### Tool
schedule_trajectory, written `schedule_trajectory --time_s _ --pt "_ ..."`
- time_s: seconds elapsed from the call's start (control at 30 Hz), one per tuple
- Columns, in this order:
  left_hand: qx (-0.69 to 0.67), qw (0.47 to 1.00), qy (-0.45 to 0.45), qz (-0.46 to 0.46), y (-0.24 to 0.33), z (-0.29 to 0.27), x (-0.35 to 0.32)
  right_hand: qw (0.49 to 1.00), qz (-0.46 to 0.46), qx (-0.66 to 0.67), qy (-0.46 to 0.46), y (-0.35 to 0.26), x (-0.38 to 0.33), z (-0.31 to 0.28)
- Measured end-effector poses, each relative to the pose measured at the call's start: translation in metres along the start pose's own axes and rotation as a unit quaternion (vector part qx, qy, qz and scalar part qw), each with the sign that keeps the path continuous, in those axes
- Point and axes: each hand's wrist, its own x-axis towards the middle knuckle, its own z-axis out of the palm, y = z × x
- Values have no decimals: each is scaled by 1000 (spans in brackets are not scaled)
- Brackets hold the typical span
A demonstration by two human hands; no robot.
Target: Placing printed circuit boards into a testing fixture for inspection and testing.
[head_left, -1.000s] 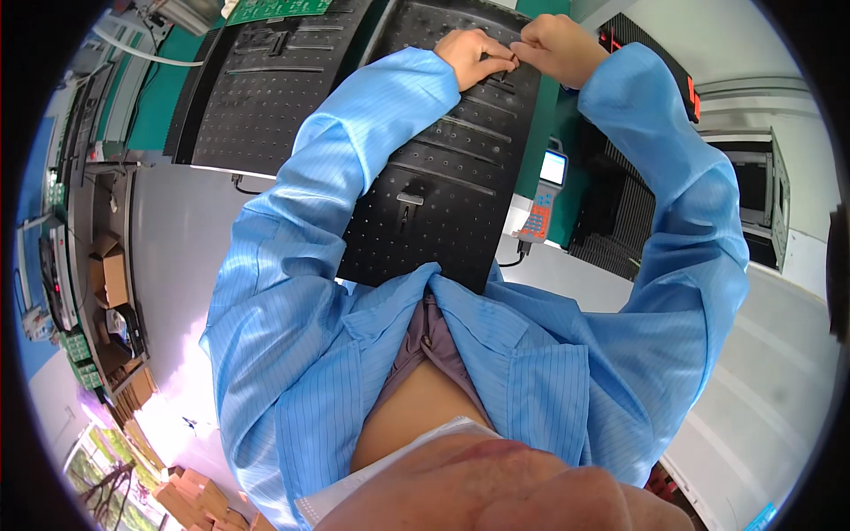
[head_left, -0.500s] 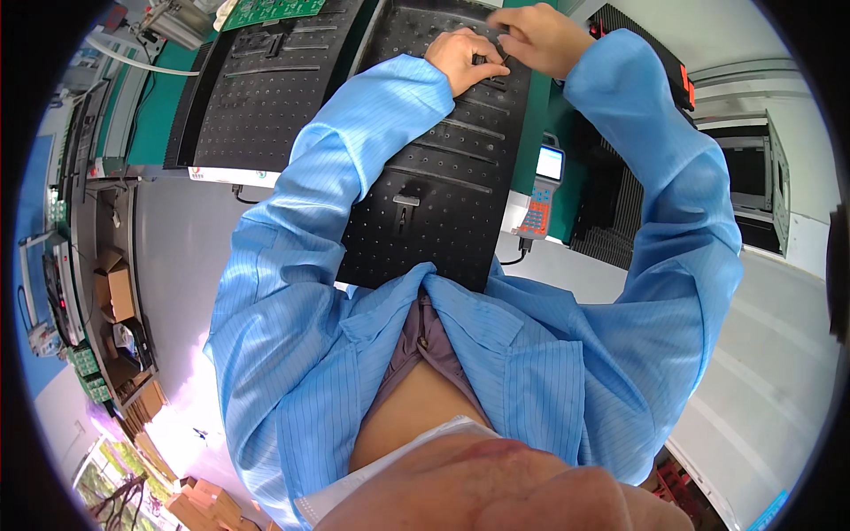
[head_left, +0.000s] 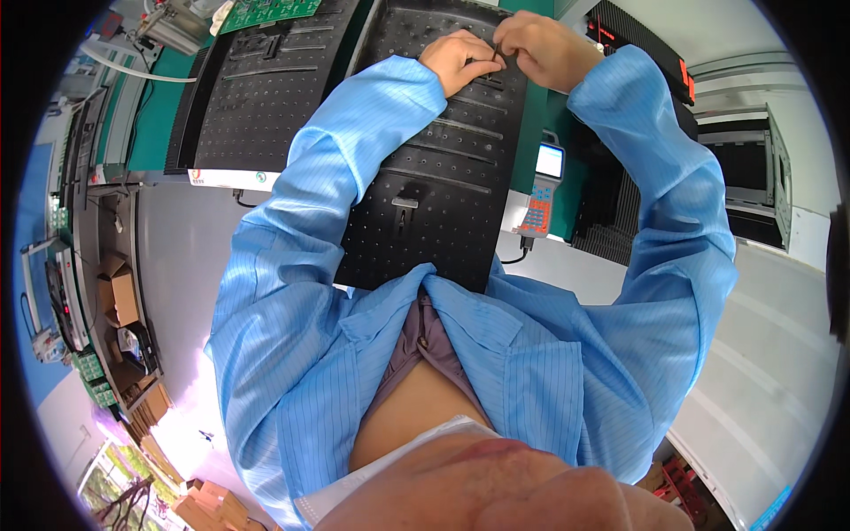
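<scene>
Both hands meet over the far right part of a black perforated metal tray (head_left: 443, 234) with long slots. My left hand (head_left: 458, 62) rests low over the tray, its thumb and fingers curled together toward a small dark piece (head_left: 498, 55). From the right, my right hand (head_left: 542, 49) pinches at the same spot, its fingertips almost touching the left ones. The piece looks thin and dark, too small to name. On the near half of the tray a small metal clip-like block (head_left: 405, 203) sits in a slot.
A second black perforated tray (head_left: 257, 115) lies to the left, with a green circuit board (head_left: 274, 11) at its far end. Right of my tray is a handheld device (head_left: 543, 190) with a lit screen and orange keys. Black ribbed racks (head_left: 606, 226) stand beyond it.
My right hand has come down and in, its fingers now closed at the left fingertips. My left hand has shifted slightly left, its thumb and fingers closer together.
</scene>
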Motion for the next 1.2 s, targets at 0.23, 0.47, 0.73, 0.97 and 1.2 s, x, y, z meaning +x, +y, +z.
schedule_trajectory --time_s 0.23,0.47,0.73,0.97,1.2 --pt "34 998 15 -49 6 -1 -1 977 213 11 5 -44 8 -19" --pt "85 991 36 -96 21 1 0 976 173 117 -62 -37 2 -9" --pt "55 998 27 -3 8 0 1 954 148 259 -23 -11 -18 8" --pt "-38 999 -1 0 0 -3 1 883 282 374 22 -32 -12 3" --pt "-23 998 26 -59 5 4 1 801 371 431 187 -25 -29 34"
